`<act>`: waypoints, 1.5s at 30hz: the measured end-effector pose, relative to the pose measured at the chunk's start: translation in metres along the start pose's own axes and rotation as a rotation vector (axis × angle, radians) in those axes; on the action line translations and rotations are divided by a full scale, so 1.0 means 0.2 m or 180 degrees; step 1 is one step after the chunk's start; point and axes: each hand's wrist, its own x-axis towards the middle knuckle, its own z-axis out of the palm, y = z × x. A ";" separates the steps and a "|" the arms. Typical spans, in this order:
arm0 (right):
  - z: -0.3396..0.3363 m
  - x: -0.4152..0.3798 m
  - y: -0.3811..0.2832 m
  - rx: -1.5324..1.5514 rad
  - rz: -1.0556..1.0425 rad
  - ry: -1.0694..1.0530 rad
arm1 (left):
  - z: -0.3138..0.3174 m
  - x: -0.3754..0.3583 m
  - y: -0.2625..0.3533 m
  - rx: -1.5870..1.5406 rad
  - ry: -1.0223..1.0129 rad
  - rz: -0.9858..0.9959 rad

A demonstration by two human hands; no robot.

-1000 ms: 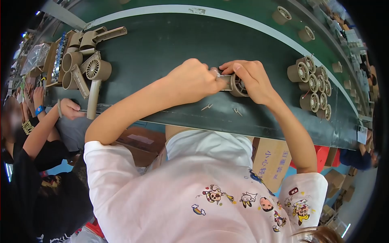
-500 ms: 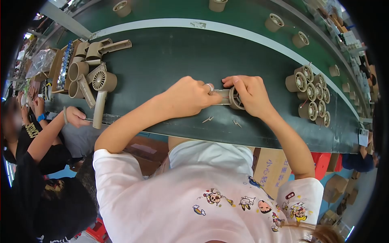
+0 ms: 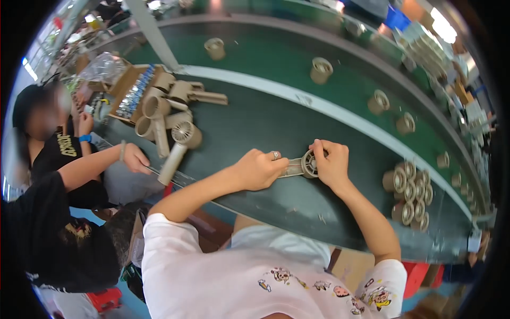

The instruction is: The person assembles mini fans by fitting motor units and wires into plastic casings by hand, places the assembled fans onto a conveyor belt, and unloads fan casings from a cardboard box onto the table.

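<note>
My left hand (image 3: 259, 169) is closed around the handle of a beige hair dryer housing (image 3: 292, 168), held low over the dark green table (image 3: 249, 127). With its fingers curled over the rim, my right hand (image 3: 333, 164) grips the round barrel end, where a spoked round insert (image 3: 309, 164) shows. The palm and fingers hide part of the barrel. Small thin pieces (image 3: 322, 218) lie on the table near the front edge, blurred.
More beige dryer housings (image 3: 187, 134) lie at the left beside a carton (image 3: 121, 112) of small parts. Round motor-like parts (image 3: 409, 190) are stacked at the right. Similar parts (image 3: 321, 70) stand on the green belt beyond a white strip. A co-worker's hand (image 3: 137, 158) rests near the table edge.
The camera view has tilted and turned, so the table and belt appear lower. Both my hands still hold the housing; my right fingers have drawn in more tightly around the barrel rim.
</note>
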 end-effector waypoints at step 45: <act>-0.59 -0.31 0.03 -0.1740 -0.0016 0.0747 | 0.25 0.82 0.24 0.0001 -0.0853 -0.0422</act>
